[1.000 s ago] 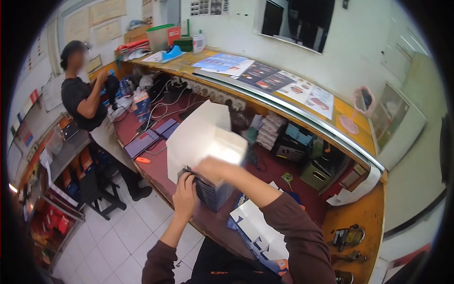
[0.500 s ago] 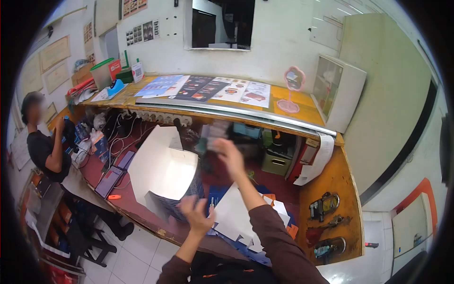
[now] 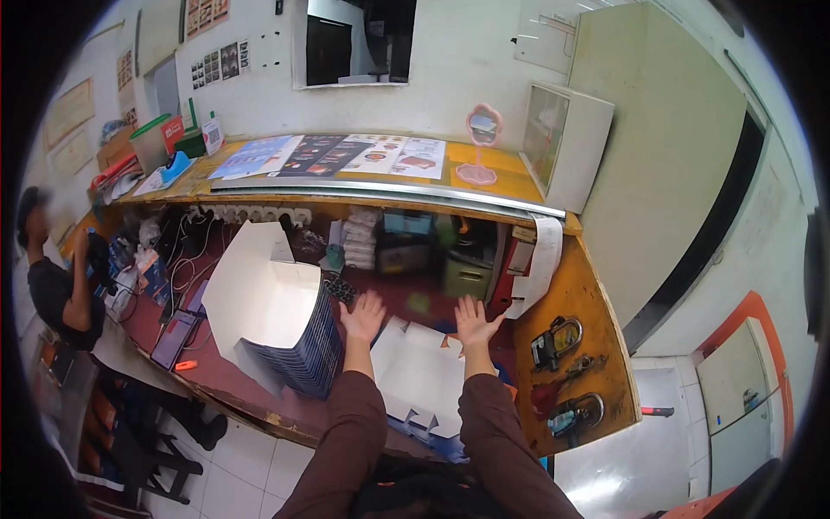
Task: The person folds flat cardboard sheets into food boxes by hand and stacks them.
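Note:
My left hand (image 3: 363,318) is open, palm up and fingers spread, just right of a tall stack of nested blue boxes with white insides (image 3: 311,350). A large white flap rises from the top box. My right hand (image 3: 474,322) is also open with spread fingers and holds nothing. Between and below my hands lie flat white card sheets (image 3: 419,372) with cut notches, over blue printed pieces. The stack stands on the dark red worktop (image 3: 207,381), apart from both hands.
A co-worker (image 3: 65,294) stands at far left holding a dark item. A phone (image 3: 175,339) and orange cutter (image 3: 186,365) lie left of the stack. Above runs a shelf with printed menus (image 3: 328,156) and a pink mirror (image 3: 482,143). Padlocks (image 3: 556,342) lie on the right ledge.
Both hands have left the box stack and now lie open over the white sheets. The view has swung to the right.

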Available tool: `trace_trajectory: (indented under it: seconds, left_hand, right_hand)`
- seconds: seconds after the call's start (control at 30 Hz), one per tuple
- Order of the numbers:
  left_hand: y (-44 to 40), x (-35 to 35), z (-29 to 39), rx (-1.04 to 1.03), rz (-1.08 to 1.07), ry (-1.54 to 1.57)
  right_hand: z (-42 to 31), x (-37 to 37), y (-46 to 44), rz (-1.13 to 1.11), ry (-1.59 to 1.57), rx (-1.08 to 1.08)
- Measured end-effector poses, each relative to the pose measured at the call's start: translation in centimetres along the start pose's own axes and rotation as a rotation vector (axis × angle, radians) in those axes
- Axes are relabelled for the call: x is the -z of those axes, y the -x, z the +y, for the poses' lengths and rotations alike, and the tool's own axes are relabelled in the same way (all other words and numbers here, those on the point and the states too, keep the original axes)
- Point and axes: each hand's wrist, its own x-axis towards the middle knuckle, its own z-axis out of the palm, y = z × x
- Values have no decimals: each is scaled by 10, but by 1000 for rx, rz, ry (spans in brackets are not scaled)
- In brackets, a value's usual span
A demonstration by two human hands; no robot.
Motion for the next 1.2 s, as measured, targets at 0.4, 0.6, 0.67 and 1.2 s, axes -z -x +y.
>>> trace_trajectory:
  seconds: [0.4, 0.6, 0.67, 1.2]
  left_hand:
    - [13, -51, -17, -903, -88, -2705]
    - [34, -14, -20, -627, -250, -2974]
    - [60, 13, -29, -54, -514, -3058]
    - [148, 41, -48, 182, -922, -2556]
  right_hand:
    - [8, -63, 37, -194, 2989, 399]
    - [4, -38, 40, -215, 2842, 303]
    - [5, -3, 43, -259, 2743, 304]
    - [28, 96, 233, -637, 1930, -159]
